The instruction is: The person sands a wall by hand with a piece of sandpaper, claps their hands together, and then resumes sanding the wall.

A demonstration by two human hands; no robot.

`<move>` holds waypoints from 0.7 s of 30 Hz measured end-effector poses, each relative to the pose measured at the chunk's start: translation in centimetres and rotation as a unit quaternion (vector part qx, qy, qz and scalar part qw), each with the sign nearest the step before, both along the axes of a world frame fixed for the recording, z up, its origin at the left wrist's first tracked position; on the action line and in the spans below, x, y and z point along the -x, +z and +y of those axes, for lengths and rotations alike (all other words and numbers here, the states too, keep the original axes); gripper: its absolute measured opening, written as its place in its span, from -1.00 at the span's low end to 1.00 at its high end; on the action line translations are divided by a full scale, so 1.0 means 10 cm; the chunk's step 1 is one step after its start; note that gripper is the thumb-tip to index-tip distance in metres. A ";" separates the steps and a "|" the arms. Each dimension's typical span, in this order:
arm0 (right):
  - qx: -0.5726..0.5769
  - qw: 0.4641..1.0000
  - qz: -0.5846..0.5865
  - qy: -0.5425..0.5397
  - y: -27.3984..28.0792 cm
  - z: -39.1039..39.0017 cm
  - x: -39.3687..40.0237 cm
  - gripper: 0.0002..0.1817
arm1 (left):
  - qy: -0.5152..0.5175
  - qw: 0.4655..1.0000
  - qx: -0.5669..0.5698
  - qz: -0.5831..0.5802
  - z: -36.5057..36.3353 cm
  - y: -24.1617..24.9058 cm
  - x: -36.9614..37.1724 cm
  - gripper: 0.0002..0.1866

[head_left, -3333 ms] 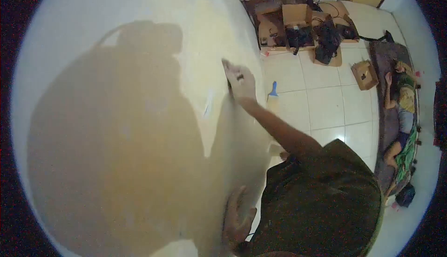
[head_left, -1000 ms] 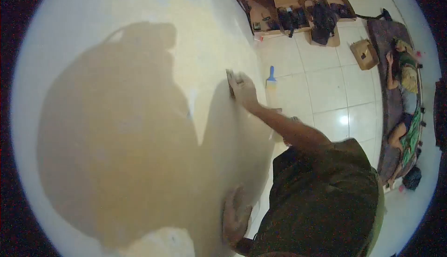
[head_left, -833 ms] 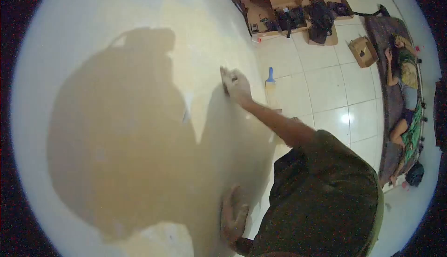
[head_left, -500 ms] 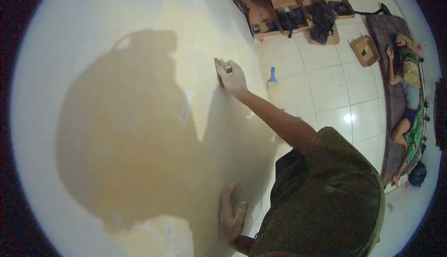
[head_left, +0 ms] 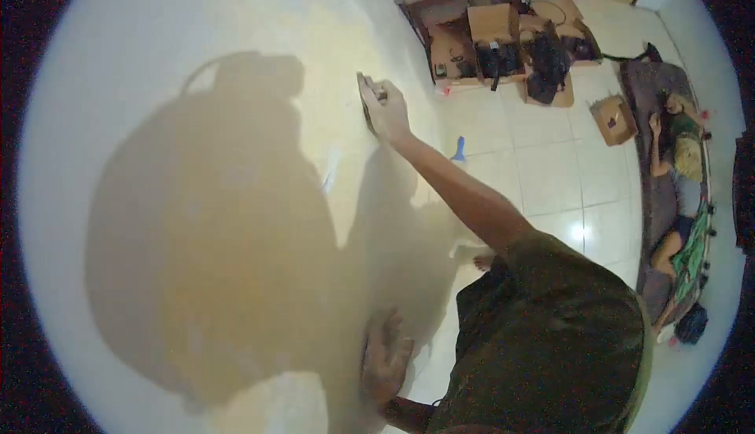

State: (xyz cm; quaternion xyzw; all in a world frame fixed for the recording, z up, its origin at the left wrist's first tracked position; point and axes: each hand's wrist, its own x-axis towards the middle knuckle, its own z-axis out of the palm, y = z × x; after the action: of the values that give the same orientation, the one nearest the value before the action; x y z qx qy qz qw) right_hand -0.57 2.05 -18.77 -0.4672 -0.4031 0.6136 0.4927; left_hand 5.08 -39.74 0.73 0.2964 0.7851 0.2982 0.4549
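Upper centre: our right hand (head_left: 386,111) pinches a thin tool (head_left: 362,85) against the wall (head_left: 181,25) | Lower centre: our left hand (head_left: 386,357), fingers apart, on it

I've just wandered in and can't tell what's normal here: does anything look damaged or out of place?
The wall looks patchy, yellowish against paler areas, with a whitish streak near the shadow. A blue tool lies loose on the floor tiles, apart from the cluttered open boxes.

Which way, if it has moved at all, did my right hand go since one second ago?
Yes. Judged against the white streak, your right hand has moved up and to the left in the picture.
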 end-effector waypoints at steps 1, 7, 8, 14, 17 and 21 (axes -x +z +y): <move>0.014 1.000 -0.009 0.010 -0.15 0.00 0.06 -0.51 | 0.000 1.000 0.007 0.001 0.00 0.02 0.00 -0.31; -0.010 0.975 -0.189 0.114 -0.99 -1.33 -0.59 -0.42 | -0.025 0.999 0.019 0.029 0.03 0.21 -0.18 -0.33; -0.030 0.960 -0.219 0.173 -1.13 -1.58 -0.85 -0.42 | -0.018 1.000 0.000 0.013 -0.02 0.15 -0.16 -0.32; -0.021 0.826 -0.465 0.317 -2.81 -2.18 -2.62 -0.28 | -0.018 0.996 -0.048 0.072 -0.12 0.15 -0.22 -0.30; 0.061 0.742 -0.569 0.348 -3.02 -1.85 -3.64 -0.26 | 0.063 0.989 -0.128 0.025 -0.35 -0.01 -0.32 -0.31; 0.058 0.683 -0.627 0.370 -2.72 -1.43 -4.72 -0.30 | 0.204 0.963 -0.176 -0.009 -0.71 -0.66 -0.52 -0.34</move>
State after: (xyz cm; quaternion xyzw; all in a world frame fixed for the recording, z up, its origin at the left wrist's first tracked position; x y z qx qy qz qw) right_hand 46.68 -12.27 -45.97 -0.5831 -0.7219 0.3313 -0.1708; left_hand 10.32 -46.88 -5.89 0.2026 0.7599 0.5205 0.3324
